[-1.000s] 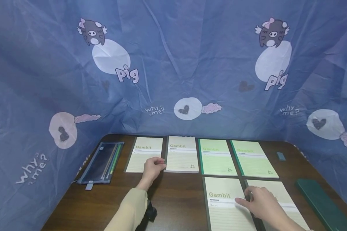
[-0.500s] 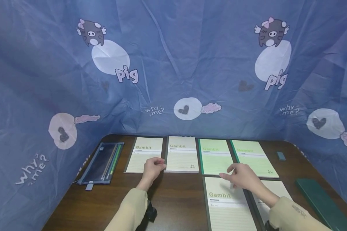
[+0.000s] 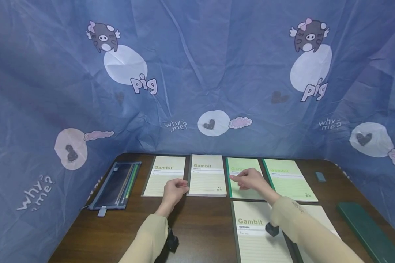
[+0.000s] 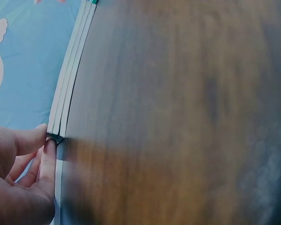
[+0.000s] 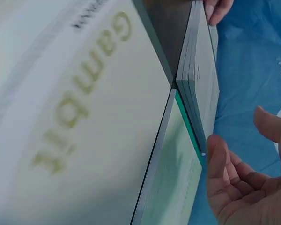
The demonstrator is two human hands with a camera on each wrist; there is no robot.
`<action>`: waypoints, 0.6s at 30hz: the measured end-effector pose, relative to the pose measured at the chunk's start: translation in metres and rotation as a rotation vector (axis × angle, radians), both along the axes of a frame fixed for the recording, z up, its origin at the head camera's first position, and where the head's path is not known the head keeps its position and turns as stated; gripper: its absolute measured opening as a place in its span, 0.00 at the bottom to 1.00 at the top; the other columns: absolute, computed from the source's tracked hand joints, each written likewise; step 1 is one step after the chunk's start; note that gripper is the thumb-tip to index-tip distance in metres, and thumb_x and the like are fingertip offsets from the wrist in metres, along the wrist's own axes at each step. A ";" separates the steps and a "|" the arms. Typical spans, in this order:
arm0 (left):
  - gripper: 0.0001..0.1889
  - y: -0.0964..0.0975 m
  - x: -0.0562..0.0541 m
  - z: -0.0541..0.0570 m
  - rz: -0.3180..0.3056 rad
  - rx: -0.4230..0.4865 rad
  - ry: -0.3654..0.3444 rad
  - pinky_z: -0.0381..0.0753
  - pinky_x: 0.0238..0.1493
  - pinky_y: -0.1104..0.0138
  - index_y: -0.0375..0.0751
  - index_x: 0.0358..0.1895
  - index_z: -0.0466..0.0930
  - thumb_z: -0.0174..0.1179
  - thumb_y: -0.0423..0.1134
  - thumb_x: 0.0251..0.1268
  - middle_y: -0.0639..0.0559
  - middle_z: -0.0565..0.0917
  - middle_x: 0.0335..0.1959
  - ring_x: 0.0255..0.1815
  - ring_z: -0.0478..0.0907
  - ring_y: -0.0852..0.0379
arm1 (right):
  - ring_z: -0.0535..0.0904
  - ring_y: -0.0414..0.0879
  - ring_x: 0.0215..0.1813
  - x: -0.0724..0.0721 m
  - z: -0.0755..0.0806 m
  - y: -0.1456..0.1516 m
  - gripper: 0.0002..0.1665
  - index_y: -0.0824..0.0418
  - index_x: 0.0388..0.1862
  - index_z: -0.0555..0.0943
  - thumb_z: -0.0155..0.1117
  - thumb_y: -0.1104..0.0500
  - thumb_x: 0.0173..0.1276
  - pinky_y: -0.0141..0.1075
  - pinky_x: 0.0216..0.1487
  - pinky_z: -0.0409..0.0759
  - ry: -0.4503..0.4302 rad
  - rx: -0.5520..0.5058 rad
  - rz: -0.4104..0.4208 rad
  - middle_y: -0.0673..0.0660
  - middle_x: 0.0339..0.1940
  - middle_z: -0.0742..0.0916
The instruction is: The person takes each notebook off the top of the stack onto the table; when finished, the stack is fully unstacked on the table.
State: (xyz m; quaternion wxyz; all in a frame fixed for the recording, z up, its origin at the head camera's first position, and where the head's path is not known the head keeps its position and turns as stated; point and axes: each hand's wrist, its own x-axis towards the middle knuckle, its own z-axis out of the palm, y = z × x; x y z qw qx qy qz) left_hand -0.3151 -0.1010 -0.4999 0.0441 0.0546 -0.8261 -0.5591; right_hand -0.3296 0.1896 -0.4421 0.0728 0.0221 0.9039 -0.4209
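In the head view, my left hand [image 3: 175,190] is at the dark spine of a stack of cream notebooks [image 3: 210,179], second in the back row. The left wrist view shows thumb and fingers pinching the stack's near corner [image 4: 58,126]. Just left lies another cream notebook [image 3: 164,171]. My right hand [image 3: 250,179] hovers over the left green notebook [image 3: 248,193], thumb and fingers apart and holding nothing. In the right wrist view, its fingertips [image 5: 216,143] come near the stack's end. Under the right forearm lies a large cream notebook [image 3: 260,244].
A second green notebook [image 3: 291,182] ends the back row. Another cream notebook [image 3: 319,219] is partly hidden by the right sleeve. A mesh pencil pouch [image 3: 113,182] lies left; a dark green case [image 3: 365,226] and small blue eraser-like block [image 3: 320,177] lie right. Blue cloth backs the table.
My right hand has left the front cream notebooks and moved away and leftward, over the left green notebook. The left hand has stayed at the stack's spine.
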 end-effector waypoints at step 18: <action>0.10 -0.001 0.000 0.000 -0.008 0.000 0.013 0.82 0.46 0.57 0.30 0.45 0.85 0.67 0.26 0.59 0.45 0.85 0.37 0.40 0.82 0.50 | 0.83 0.46 0.29 -0.041 -0.028 -0.048 0.27 0.67 0.37 0.84 0.74 0.42 0.60 0.37 0.34 0.79 0.070 -0.004 -0.168 0.58 0.30 0.87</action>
